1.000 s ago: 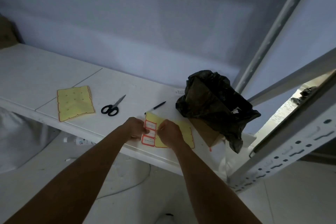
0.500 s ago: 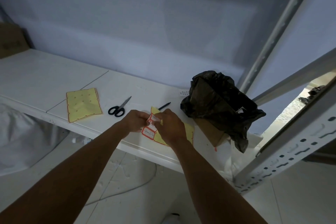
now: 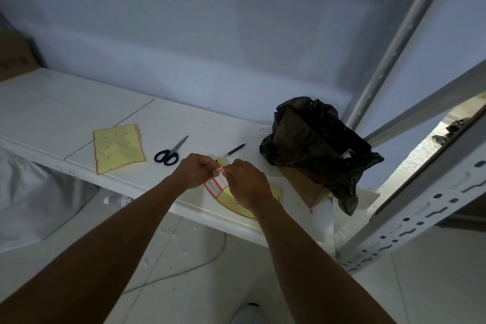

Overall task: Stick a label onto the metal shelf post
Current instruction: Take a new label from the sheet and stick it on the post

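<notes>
Your left hand point(image 3: 196, 169) and right hand point(image 3: 246, 183) meet fingertip to fingertip above the front edge of the shelf board point(image 3: 79, 102). Both pinch the top of the label sheet point(image 3: 214, 187). Its red-bordered labels show between your two hands, and its yellow backing trails under the right hand. The metal shelf post point(image 3: 410, 221) stands at the board's right front corner, well apart from both hands. A second ago the sheet lay flat on the board; now its left end is lifted and your hands are raised with it. The scissors point(image 3: 169, 152) and pen point(image 3: 235, 149) lie just behind the hands.
</notes>
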